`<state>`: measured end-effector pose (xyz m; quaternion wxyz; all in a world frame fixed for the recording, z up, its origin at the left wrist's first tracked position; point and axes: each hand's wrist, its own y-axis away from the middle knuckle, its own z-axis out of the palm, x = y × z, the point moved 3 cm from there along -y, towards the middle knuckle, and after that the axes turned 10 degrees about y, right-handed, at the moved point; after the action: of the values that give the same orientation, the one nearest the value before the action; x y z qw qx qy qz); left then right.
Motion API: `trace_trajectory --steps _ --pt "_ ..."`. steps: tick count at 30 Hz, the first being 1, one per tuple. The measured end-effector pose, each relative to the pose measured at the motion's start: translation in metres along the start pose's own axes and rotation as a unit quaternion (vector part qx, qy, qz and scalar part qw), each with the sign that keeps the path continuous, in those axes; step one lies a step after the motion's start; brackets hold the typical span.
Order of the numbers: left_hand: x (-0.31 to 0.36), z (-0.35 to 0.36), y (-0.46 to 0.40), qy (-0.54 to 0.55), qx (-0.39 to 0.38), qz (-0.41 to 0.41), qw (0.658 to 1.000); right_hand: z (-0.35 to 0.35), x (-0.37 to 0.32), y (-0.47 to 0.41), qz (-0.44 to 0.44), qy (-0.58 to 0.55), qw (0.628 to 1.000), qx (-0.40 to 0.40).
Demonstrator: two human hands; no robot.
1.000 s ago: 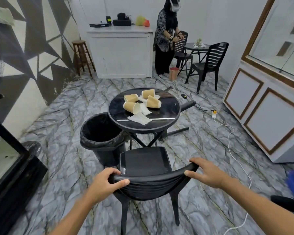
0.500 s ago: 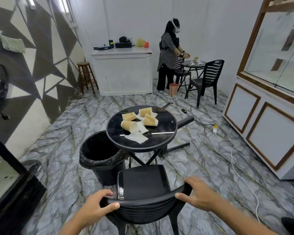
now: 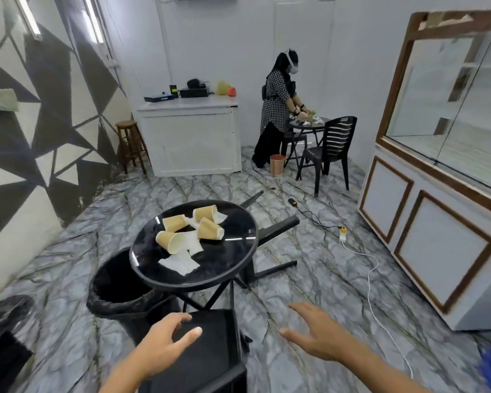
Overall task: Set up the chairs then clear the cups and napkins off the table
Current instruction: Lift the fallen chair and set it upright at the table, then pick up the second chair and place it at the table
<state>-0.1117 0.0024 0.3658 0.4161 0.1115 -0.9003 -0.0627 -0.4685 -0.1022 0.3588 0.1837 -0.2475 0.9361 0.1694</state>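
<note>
A black plastic chair (image 3: 210,347) stands upright right below me, its seat tucked toward the round black table (image 3: 230,268). My left hand (image 3: 165,344) hovers open above the seat. My right hand (image 3: 318,333) is open over the floor to the right of the chair. Several tan paper cups (image 3: 207,229) lie on their sides on the table among crumpled white napkins (image 3: 179,262). A second black chair (image 3: 270,231) lies tipped over on the floor behind the table.
A black lined bin (image 3: 119,290) stands left of the table. A white cable (image 3: 372,279) and power strip run across the marble floor on the right, beside a white cabinet (image 3: 437,239). Another person (image 3: 278,109) works at a far table with a chair.
Both hands have let go of the chair's backrest and opened. My view has risen and moved forward, so the chair now sits lower in view.
</note>
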Motion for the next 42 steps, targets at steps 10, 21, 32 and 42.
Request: trace_trajectory --steps 10,21,32,42 --pt "0.173 0.053 -0.132 -0.077 -0.058 0.084 0.992 -0.141 0.087 -0.048 0.025 0.089 0.99 0.103" --pt "0.293 0.08 -0.31 -0.129 -0.057 0.156 0.978 -0.253 0.15 -0.179 0.005 0.213 0.968 0.13" --pt "0.334 0.073 -0.483 -0.17 -0.073 0.143 0.972 -0.328 0.221 -0.322 0.024 0.262 0.957 0.126" --pt "0.379 0.087 -0.625 -0.187 -0.057 0.127 0.972 -0.384 0.318 -0.427 -0.002 0.273 0.954 0.125"
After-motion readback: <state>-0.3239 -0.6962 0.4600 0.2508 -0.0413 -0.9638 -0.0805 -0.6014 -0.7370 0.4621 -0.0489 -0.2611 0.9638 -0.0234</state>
